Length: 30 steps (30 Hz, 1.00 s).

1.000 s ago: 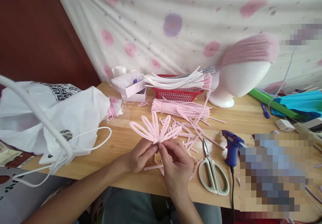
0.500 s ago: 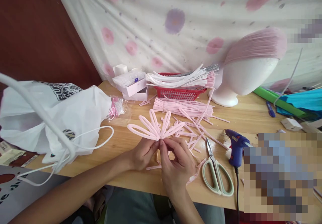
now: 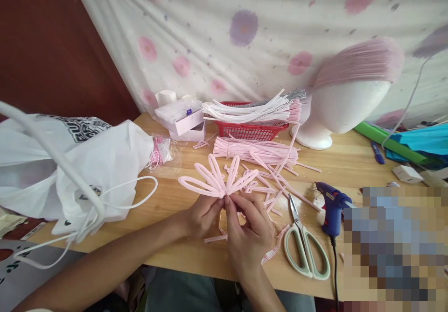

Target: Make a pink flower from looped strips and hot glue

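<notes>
A fan of pink pipe cleaner loops (image 3: 217, 177), shaped like petals, stands up from my pinched fingertips near the middle of the table. My left hand (image 3: 206, 215) grips its base from the left side. From the right, my right hand (image 3: 250, 230) pinches the same base between thumb and fingers. The very bottom of the loops is hidden by my fingers. Behind lie loose pink pipe cleaners (image 3: 266, 174) and a thick pink bundle (image 3: 255, 150). To the right of my right hand are scissors (image 3: 304, 246) with pale green handles, blades slightly apart.
A blue glue gun (image 3: 332, 207) with a black cord lies right of the scissors. At the back stand a red basket (image 3: 252, 131) of pipe cleaners, white boxes (image 3: 184, 123) and a white foam head (image 3: 345, 104). A white bag (image 3: 115, 162) and white cable (image 3: 52, 137) occupy the left.
Both hands and the pink loops keep the same hold and shape. The view has shifted slightly, so the hands, scissors and glue gun appear a little further right and lower.
</notes>
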Motion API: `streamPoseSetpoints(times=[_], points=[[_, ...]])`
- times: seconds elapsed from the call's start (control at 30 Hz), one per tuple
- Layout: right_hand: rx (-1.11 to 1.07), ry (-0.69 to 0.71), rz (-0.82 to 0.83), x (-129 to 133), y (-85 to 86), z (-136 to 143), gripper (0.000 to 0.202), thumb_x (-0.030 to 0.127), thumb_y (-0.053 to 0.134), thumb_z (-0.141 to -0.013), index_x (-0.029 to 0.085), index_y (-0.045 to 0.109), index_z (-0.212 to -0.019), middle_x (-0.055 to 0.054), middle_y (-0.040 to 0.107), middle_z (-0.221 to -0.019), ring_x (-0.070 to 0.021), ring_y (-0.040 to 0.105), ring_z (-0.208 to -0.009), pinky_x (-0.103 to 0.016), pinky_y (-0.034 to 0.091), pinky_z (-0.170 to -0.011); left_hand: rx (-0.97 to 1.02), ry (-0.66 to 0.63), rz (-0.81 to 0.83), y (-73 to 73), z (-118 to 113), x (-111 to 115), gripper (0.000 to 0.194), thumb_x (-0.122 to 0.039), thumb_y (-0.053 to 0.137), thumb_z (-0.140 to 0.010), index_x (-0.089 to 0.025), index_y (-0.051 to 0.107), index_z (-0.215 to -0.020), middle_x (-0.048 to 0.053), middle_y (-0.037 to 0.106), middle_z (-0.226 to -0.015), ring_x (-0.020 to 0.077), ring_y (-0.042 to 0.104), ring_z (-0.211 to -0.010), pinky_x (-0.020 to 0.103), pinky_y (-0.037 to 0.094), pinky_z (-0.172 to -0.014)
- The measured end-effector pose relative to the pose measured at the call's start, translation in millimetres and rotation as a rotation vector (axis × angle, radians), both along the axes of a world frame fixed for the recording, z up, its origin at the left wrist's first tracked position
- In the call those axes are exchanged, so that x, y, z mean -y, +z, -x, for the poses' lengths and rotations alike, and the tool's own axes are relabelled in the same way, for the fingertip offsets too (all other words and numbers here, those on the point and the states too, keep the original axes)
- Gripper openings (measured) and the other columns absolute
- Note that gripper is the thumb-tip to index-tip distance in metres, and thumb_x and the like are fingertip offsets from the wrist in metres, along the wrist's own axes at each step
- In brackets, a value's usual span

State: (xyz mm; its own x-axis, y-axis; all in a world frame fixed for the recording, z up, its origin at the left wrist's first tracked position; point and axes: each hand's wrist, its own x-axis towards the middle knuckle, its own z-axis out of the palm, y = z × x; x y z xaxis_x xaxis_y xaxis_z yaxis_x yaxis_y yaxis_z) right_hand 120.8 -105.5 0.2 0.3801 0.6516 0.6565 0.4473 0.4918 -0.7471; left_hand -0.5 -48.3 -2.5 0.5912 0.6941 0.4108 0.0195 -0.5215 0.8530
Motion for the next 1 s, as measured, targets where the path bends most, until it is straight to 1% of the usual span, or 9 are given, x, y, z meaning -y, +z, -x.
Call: streamPoseSetpoints(times=[0.17,0.37,0.47,0.5,0.57,0.67,0.77,0.87,1.0], points=[[0.002,0.026,-0.017,-1,0.7,2,0.021,0.002,0.066,-0.087,0.021,0.071,-0.095,-0.001,0.066,-0.084,-0.013,0.064,-0.074,-0.026,0.054,-0.066,0.026,-0.027,0.0,-8.9,5,-4,0.045,-0.039,0.03,-0.106,-0.014,0.067,-0.109,0.012,0.071,-0.104,0.0249,0.064,-0.098,0.04,0.049,-0.098],[0.03,0.068,0.056,10,2.8,-14,0.014,0.008,0.067,-0.088,0.02,0.072,-0.093,-0.002,0.067,-0.083,-0.0152,0.064,-0.072,-0.028,0.052,-0.063,0.034,0.06,0.029,-17.8,11,-6,0.043,-0.042,0.03,-0.106,-0.017,0.058,-0.083,0.006,0.057,-0.081,0.0195,0.053,-0.078,0.036,0.048,-0.079],[0.121,-0.071,-0.026,15,23.9,-36,0.013,0.009,0.064,-0.088,0.02,0.068,-0.088,-0.003,0.066,-0.082,-0.0181,0.064,-0.076,-0.031,0.05,-0.068,0.094,0.055,0.046,-22.2,11,-7,0.043,-0.046,0.03,-0.105,-0.018,0.049,-0.079,0.004,0.049,-0.078,0.0174,0.047,-0.074,0.034,0.044,-0.074],[0.179,-0.119,-0.058,13,35.3,-43,0.012,0.01,0.064,-0.088,0.021,0.068,-0.088,-0.004,0.067,-0.084,-0.0187,0.064,-0.078,-0.032,0.049,-0.071,0.111,0.04,0.052,-23.8,11,-8,0.043,-0.048,0.03,-0.104,-0.018,0.048,-0.079,0.003,0.047,-0.078,0.0173,0.046,-0.074,0.034,0.043,-0.073],[0.299,-0.15,-0.021,2,61.6,-53,0.01,0.015,0.064,-0.089,0.021,0.07,-0.094,-0.005,0.07,-0.092,-0.0209,0.066,-0.087,-0.035,0.05,-0.079,0.121,0.008,0.067,-26.6,10,-8,0.042,-0.049,0.031,-0.104,-0.019,0.047,-0.08,0.003,0.046,-0.078,0.0174,0.046,-0.074,0.035,0.043,-0.073],[0.405,0.002,0.149,-29,97.4,-57,0.016,0.029,0.062,-0.092,0.021,0.074,-0.097,-0.007,0.075,-0.1,-0.0237,0.069,-0.095,-0.037,0.05,-0.085,0.132,-0.02,0.071,-28.2,9,-8,0.04,-0.047,0.031,-0.104,-0.019,0.047,-0.08,0.003,0.047,-0.078,0.0176,0.045,-0.074,0.035,0.041,-0.074],[0.359,0.25,0.458,-61,114.2,-51,0.023,0.036,0.064,-0.088,0.02,0.078,-0.094,-0.006,0.078,-0.1,-0.0246,0.07,-0.095,-0.038,0.05,-0.086,0.128,-0.051,0.06,-26.2,9,-8,0.039,-0.045,0.031,-0.105,-0.019,0.048,-0.081,0.004,0.047,-0.079,0.0184,0.045,-0.076,0.035,0.04,-0.075],[0.319,0.447,0.658,-81,112.4,-47,0.025,0.039,0.065,-0.085,0.02,0.08,-0.086,-0.004,0.078,-0.088,-0.0213,0.068,-0.08,-0.034,0.047,-0.072,0.098,-0.083,0.047,-23.2,11,-7,0.038,-0.044,0.03,-0.105,-0.019,0.048,-0.081,0.003,0.047,-0.079,0.0187,0.045,-0.076,0.035,0.039,-0.075],[0.178,0.525,0.711,-90,102.2,-45,0.021,0.038,0.073,-0.077,0.02,0.081,-0.083,-0.001,0.075,-0.079,-0.0167,0.063,-0.07,-0.03,0.043,-0.065,0.068,-0.08,0.036,-19.5,13,-6,0.038,-0.044,0.03,-0.105,-0.019,0.048,-0.082,0.004,0.048,-0.08,0.019,0.045,-0.077,0.035,0.039,-0.075]])
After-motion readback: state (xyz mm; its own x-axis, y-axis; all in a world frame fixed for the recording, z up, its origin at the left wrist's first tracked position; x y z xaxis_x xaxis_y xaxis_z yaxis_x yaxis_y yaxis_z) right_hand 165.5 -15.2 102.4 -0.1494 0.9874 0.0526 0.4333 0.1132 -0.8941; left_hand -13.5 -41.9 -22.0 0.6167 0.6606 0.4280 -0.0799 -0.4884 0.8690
